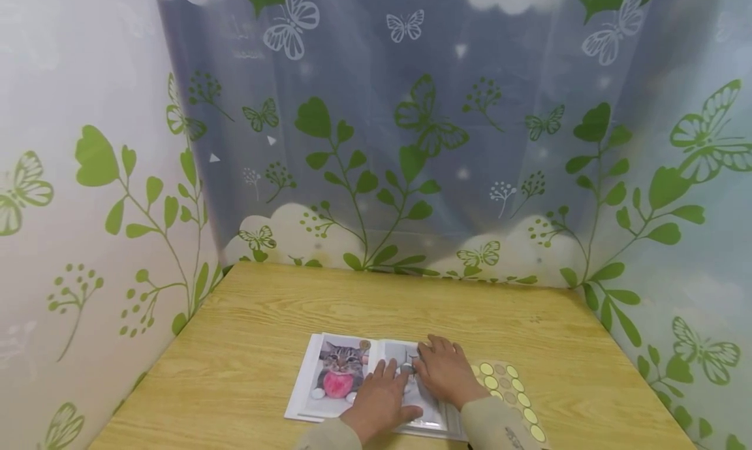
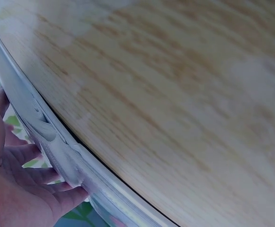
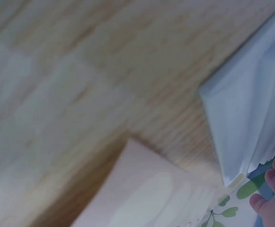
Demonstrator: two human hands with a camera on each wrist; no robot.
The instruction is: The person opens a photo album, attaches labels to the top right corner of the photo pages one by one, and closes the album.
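Observation:
A photo album [image 1: 301,392] with white edges lies open on the wooden table. Its left page carries a cat picture [image 1: 342,365] with a large pink round shape and a small brownish round sticker [image 1: 365,345] near the top. My left hand [image 1: 380,398] rests on the right page [image 1: 431,414], fingers spread and fairly straight. Beside it, my right hand [image 1: 448,370] lies on the same page near its outer edge, fingers extended. A small dark greyish round spot [image 1: 407,368] shows between the hands. Much of the right page's picture is hidden beneath them.
A sheet of round yellow stickers [image 1: 519,398] lies right of the album, partly covered by the right sleeve [image 1: 496,424]. The wooden table [image 1: 264,306] extends to patterned curtains [image 1: 376,176] at the back and both sides.

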